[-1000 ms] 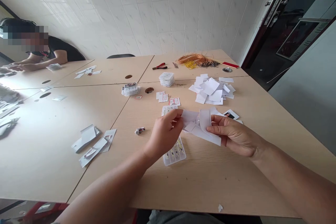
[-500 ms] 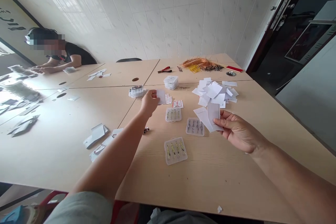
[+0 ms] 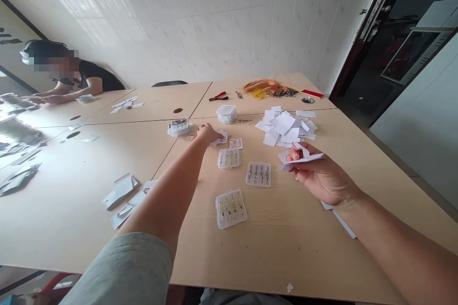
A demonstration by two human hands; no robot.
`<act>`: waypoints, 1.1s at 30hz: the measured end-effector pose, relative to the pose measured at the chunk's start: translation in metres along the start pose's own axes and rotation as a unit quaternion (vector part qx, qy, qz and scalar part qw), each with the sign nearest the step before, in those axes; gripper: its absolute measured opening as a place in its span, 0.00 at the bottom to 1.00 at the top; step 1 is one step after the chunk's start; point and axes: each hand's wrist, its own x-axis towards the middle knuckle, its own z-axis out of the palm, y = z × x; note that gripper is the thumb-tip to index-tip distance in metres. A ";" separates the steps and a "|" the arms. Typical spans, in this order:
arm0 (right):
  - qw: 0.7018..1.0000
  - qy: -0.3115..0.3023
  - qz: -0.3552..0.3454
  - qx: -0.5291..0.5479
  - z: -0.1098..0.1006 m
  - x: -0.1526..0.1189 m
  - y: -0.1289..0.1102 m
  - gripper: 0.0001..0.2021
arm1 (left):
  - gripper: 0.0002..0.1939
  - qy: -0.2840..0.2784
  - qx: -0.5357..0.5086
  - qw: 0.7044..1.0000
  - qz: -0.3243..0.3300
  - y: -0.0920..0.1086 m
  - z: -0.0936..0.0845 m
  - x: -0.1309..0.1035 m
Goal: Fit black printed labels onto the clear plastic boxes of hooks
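Observation:
My left hand [image 3: 206, 134] reaches down at small white cards [image 3: 222, 138], with its thumb against them and its other fingers mostly hidden. Just right of it lie cards with red print [image 3: 235, 143]. My right hand [image 3: 322, 174] is closed on several white paper cards [image 3: 308, 157], held tilted above the table and seen nearly edge-on. Between the hands are clear plastic boxes: a box with yellowish fishing-lure-like pieces [image 3: 229, 158], a box with dark metallic pieces [image 3: 258, 174], and a larger-looking nearer box [image 3: 231, 209] with yellowish pieces.
A loose heap of white cards [image 3: 284, 126] lies beyond my right hand. Stacked clear boxes [image 3: 226, 114], more boxes [image 3: 179, 127], red-handled pliers [image 3: 218, 97] and orange strands [image 3: 266, 86] sit farther back. Folded white papers [image 3: 120, 190] lie left. A co-worker [image 3: 77, 76] sits at far left.
My left hand has lowered onto the small cards; the white card it held up is no longer visible upright. My right hand has tilted its cards flatter. The view has shifted slightly right.

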 end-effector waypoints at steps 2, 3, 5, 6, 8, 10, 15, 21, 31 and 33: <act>0.999 -0.010 -0.026 -0.015 0.000 -0.002 0.000 0.12 | 0.25 0.051 -0.022 0.998 0.019 0.009 0.003 -0.011; 0.999 -0.015 -0.041 -0.026 0.001 -0.003 0.000 0.12 | 0.25 0.080 -0.042 0.995 0.043 0.014 0.005 -0.021; 0.996 -0.026 -0.070 -0.053 0.000 -0.006 0.003 0.10 | 0.20 0.123 -0.082 0.983 0.113 0.022 0.007 -0.048; 0.994 -0.032 -0.084 -0.070 0.000 -0.007 0.004 0.09 | 0.16 0.135 -0.103 0.974 0.150 0.025 0.008 -0.065; 0.986 -0.044 -0.115 -0.108 -0.001 -0.008 0.007 0.07 | 0.09 0.146 -0.139 0.954 0.223 0.028 0.005 -0.104; 0.976 -0.056 -0.150 -0.149 -0.001 -0.011 0.010 0.06 | 0.02 0.154 -0.214 0.887 0.379 0.026 0.000 -0.142; 0.933 -0.079 -0.256 -0.242 0.001 -0.017 0.010 0.08 | 0.05 -0.003 -0.290 0.833 0.471 0.019 -0.010 -0.188; 0.859 -0.096 -0.372 -0.337 0.002 -0.022 0.012 0.11 | 0.05 -0.144 -0.423 0.840 0.308 0.019 -0.003 -0.182; 0.757 -0.140 -0.471 -0.432 -0.001 -0.019 0.017 0.17 | 0.06 -0.050 -0.401 0.898 0.171 0.007 -0.008 -0.141; 0.747 -0.145 -0.478 -0.439 -0.001 -0.018 0.018 0.17 | 0.04 0.057 -0.339 0.928 0.146 -0.003 -0.011 -0.109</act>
